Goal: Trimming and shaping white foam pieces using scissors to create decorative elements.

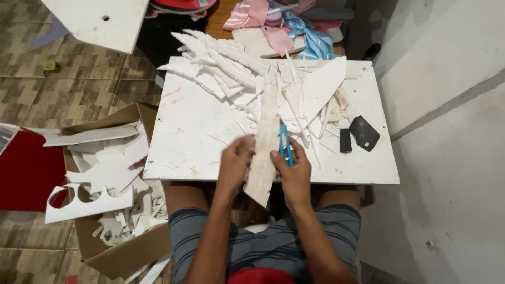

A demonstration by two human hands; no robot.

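The long white foam strip (264, 152) runs lengthwise between your hands, its near end overhanging the white board (194, 131) so you can reach its edge. Left hand (235, 160) clamps the strip steady. Right hand (294, 171) grips the blue cutter (285, 144) against its right edge. Cut foam pieces (231, 68) are piled beyond your fingers.

Matt white foam strip (264, 150), blue plastic cutter (285, 146), paint-smeared white board (194, 131), brown cardboard box (129, 252), glossy satin ribbons (284, 23)

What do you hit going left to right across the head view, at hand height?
Red sheet → cardboard box of white offcuts → left hand → long white foam piece → blue cutter in right hand → black pieces → white wall.
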